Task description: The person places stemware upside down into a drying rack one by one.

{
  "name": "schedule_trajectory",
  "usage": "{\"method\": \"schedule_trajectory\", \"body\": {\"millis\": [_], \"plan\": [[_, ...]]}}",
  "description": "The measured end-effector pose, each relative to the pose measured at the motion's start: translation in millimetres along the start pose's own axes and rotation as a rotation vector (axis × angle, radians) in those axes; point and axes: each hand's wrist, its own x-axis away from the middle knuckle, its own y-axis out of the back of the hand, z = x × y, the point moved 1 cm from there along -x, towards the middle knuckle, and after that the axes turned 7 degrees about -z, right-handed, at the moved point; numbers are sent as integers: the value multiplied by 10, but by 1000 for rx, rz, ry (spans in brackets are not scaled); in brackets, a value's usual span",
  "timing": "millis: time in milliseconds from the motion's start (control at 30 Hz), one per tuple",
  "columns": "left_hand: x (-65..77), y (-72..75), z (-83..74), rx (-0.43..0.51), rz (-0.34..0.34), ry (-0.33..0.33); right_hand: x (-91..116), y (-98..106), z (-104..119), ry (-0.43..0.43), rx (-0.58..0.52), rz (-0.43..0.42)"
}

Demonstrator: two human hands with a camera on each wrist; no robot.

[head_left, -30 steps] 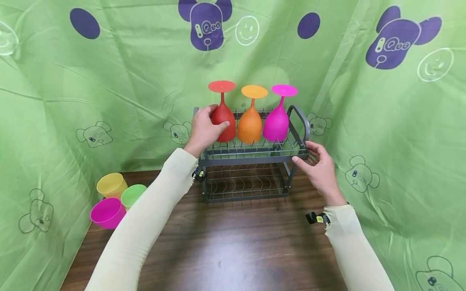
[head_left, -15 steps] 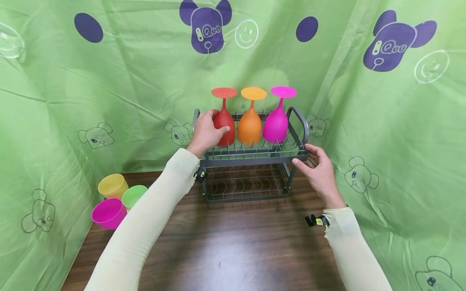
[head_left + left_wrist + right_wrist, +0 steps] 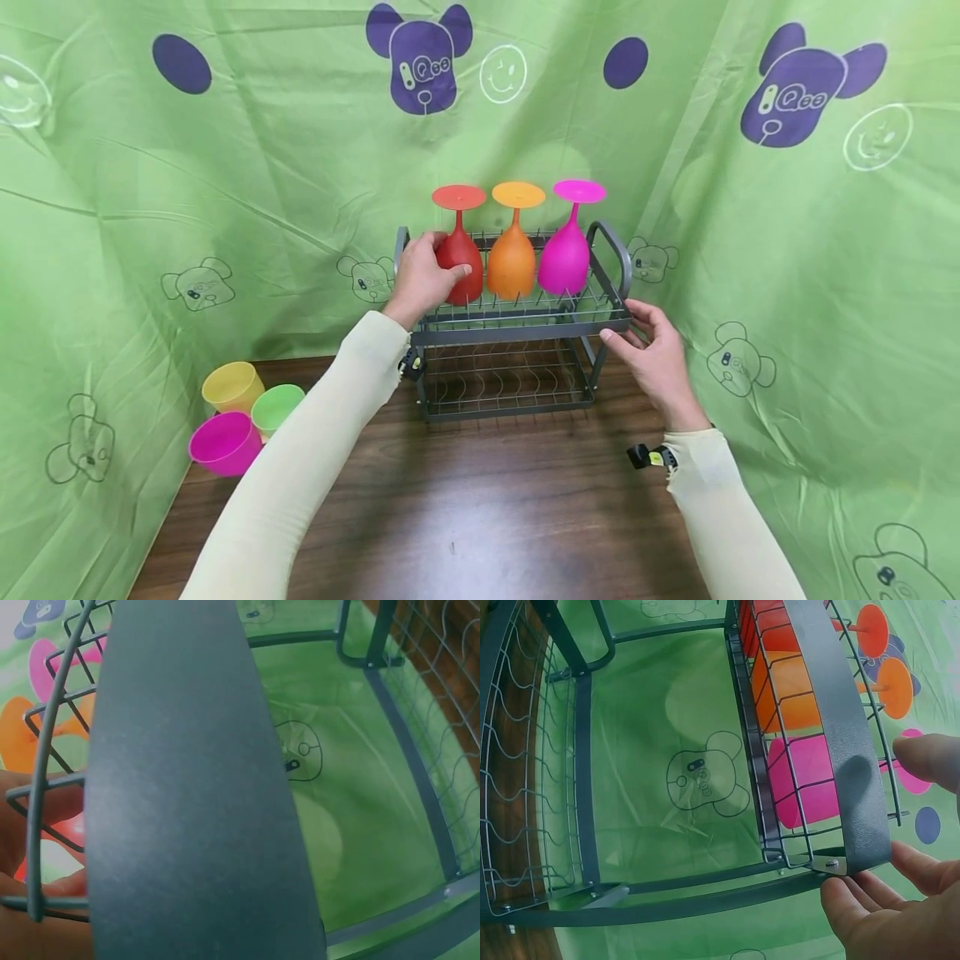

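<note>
A red wine goblet (image 3: 459,250) stands upside down at the left of the dark grey two-tier dish rack's (image 3: 517,335) upper tier. My left hand (image 3: 422,282) holds its bowl from the left, thumb across the front. Beside it, also upside down, are an orange goblet (image 3: 512,265) and a magenta goblet (image 3: 564,262). At the rack's right front corner, my right hand (image 3: 660,367) grips the frame between thumb and fingers. The right wrist view shows the fingers (image 3: 847,904) at that corner. In the left wrist view, the front rail (image 3: 187,795) hides much of the left hand's hold.
Yellow (image 3: 232,387), green (image 3: 277,406) and magenta (image 3: 225,442) cups sit together at the wooden table's (image 3: 465,500) left side. The lower rack tier (image 3: 510,410) has wavy wires. A green printed curtain (image 3: 285,150) surrounds the table at the back and sides.
The red goblet has come down a little with my left hand, its base now about level with the orange one's. My right hand stays at the rack's corner. The view has shifted slightly.
</note>
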Motion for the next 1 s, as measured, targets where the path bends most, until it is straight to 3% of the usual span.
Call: {"method": "schedule_trajectory", "body": {"millis": [333, 500, 733, 1000], "plan": [[8, 50, 88, 121, -4, 69, -11, -58, -11, 2, 5, 3], [66, 84, 75, 135, -6, 81, 6, -68, -8, 5, 6, -12], [272, 192, 36, 174, -22, 47, 118, -52, 80, 32, 53, -33], [580, 457, 61, 255, -41, 12, 355, 1, 266, 1, 97, -49]]}}
